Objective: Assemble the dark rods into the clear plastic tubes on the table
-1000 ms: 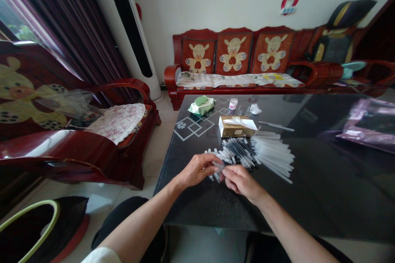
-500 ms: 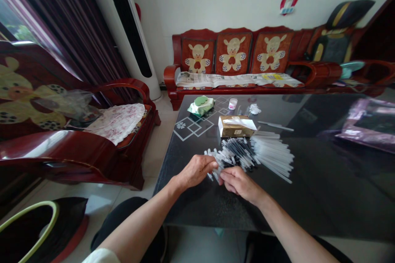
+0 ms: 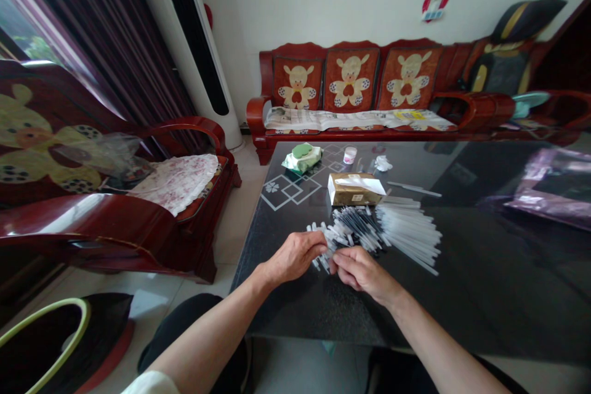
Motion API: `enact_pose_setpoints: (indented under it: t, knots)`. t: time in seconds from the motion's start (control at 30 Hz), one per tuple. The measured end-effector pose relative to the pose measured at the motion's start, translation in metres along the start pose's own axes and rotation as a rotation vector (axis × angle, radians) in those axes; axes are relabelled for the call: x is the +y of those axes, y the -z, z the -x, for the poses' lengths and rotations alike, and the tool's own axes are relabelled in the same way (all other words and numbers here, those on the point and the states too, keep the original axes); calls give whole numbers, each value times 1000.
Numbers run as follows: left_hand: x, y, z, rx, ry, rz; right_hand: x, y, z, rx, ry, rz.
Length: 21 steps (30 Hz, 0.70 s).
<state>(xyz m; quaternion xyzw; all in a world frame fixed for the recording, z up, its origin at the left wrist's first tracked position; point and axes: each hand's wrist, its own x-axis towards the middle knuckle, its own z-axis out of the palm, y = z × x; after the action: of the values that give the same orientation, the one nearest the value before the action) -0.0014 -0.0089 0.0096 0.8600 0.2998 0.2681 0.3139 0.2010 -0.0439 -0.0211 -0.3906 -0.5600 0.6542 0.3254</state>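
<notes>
My left hand and my right hand come close together over the near side of a dark table, fingers pinched on each. Whatever is between the fingertips is too small to make out. Just beyond them lie short white caps or tubes, partly covered by my hands. Behind these is a pile of thin black sticks with pale ends. To its right, a fan of long translucent white tubes spreads over the tabletop.
A tissue box stands behind the pile. Farther back are a green wipes pack, a small white cup and a crumpled tissue. A shiny purple package lies on the right. A wooden armchair stands left of the table.
Both hands stay nearly in place, still pinched and close together. The view has shifted very slightly; the piles look the same.
</notes>
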Motion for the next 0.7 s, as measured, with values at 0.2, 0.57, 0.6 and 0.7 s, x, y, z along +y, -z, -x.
enact_pose_setpoints:
  t: [0.2, 0.57, 0.6, 0.7]
  knots:
    - [-1, -4, 0, 21, -4, -149, 2, 1, -1, 62, 103, 203]
    - [-15, 13, -2, 216, 140, -262, -4, 9, 9, 381, 266, 1043]
    - [-20, 21, -1, 273, 177, -263, -3, 15, 10, 405, 252, 1035]
    - [-34, 40, 2, 373, 288, -245, -1, 35, 12, 514, 217, 990]
